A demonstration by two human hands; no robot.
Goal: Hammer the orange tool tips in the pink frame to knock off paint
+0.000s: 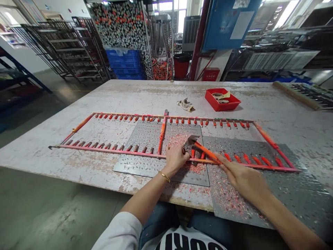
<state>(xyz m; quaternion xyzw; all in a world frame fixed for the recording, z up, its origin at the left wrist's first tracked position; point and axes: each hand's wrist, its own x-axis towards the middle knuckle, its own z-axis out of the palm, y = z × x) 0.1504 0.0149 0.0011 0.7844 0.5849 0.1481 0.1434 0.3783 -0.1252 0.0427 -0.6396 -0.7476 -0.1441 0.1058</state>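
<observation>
A long rectangular metal frame [104,149], coated in red and pink, lies flat with rows of small hooked clips along both long bars. At its near bar, just right of the middle crosspiece [162,133], my left hand [176,159] is closed, its fingertips around something too small to make out. My right hand [246,177] grips the orange handle of a hammer [205,150]. The dark hammer head is tilted above the near bar, close to my left fingers. Below it a dark block [197,155] is partly hidden by the hammer and bar.
Grey textured plates [140,166] strewn with red and pale flakes lie under the frame. Beyond it are a crumpled glove [185,104] and a red tray [221,107] holding tape. More metal parts [312,95] lie at the far right. The table's near edge adjoins my lap.
</observation>
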